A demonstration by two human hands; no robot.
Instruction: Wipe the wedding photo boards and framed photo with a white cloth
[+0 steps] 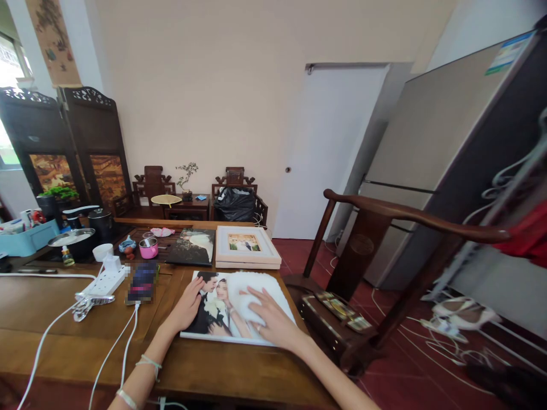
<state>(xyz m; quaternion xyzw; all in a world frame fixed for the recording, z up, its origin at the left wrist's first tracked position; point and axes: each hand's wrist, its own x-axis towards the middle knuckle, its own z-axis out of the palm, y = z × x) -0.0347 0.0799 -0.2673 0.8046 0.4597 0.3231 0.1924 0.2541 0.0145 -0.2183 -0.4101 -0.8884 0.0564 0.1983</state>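
A photo album (222, 324) with a couple in wedding clothes on its cover lies flat near the right end of the wooden table (239, 364). My left hand (188, 304) rests along its left edge, fingers stretched out. Spread over the pale right half of the cover is my right hand (271, 319), its fingers apart. Neither hand grips anything. Behind the album, a white picture frame (269, 249) with a small photo sits on top of another flat white item. A dark picture panel (192, 246) with a pale dress on it lies to the left of that frame.
Left on the table are a phone (143, 283) on a cable, a white power strip (105, 282), a pink cup (148, 248), a lidded pan (74, 242) and a blue bin (29, 240). A wooden chair (363, 245) stands close at the right, before a fridge (427, 136).
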